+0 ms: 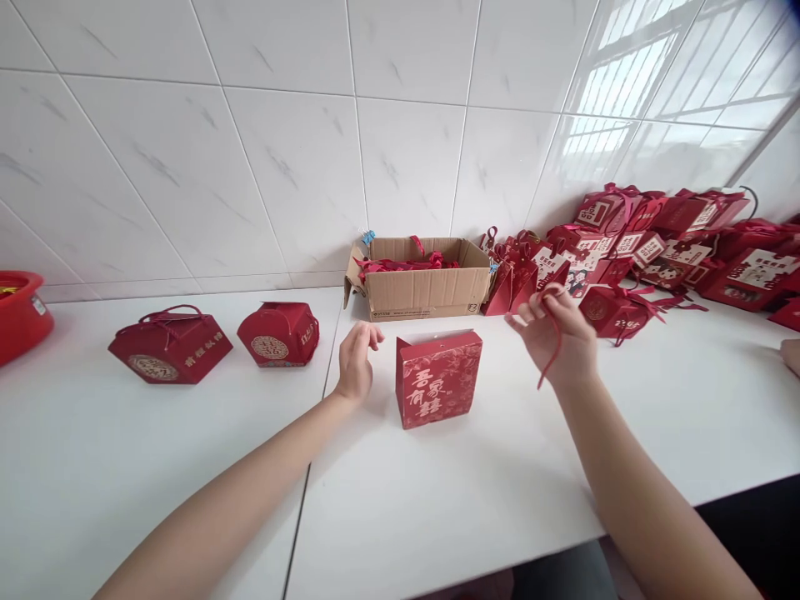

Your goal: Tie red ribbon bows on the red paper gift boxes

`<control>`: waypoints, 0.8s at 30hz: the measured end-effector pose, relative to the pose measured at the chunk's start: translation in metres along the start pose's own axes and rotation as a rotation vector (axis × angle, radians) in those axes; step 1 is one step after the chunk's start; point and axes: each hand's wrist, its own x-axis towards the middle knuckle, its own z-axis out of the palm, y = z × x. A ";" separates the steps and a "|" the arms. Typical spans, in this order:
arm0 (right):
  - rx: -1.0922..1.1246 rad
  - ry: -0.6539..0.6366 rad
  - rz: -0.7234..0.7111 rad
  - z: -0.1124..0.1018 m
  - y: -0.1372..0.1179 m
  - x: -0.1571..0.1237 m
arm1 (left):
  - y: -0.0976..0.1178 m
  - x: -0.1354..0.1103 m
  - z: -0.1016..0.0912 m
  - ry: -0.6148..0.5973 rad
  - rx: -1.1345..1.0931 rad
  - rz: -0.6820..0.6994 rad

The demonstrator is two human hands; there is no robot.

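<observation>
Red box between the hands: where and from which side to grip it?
Probably by its narrow side faces, from above: the box stands upright, broad front facing the camera, sides clear. The open left hand is beside it; the right hand holds a cord.

Red square box [437, 379], front face: four gold Chinese characters in two rows. Reads as 吾家有囍; first character uncertain.

Hexagonal red box [170, 346], far left: gold round emblem low on the front, plus a row of four gold characters beside it. Too small to read.

Smaller red box [279, 333] next to it: gold round medallion, looks like 囍 inside. Side-panel characters illegible.

Cardboard carton [425, 287]: small dark print at the lower left corner of the front, unreadable.

Pile of red gift boxes [650, 250], right: white labels with red 囍-style marks, clearest on the topmost box. Other print blurred.
</observation>
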 end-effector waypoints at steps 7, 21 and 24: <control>-0.031 -0.114 0.199 -0.006 0.038 -0.027 | 0.019 -0.023 0.006 -0.189 0.165 0.553; -0.339 -0.325 0.130 0.002 0.043 -0.046 | 0.015 -0.031 0.018 -0.197 0.242 0.554; -0.489 -0.343 0.001 0.004 0.040 -0.049 | 0.027 -0.028 0.018 -0.247 0.301 0.513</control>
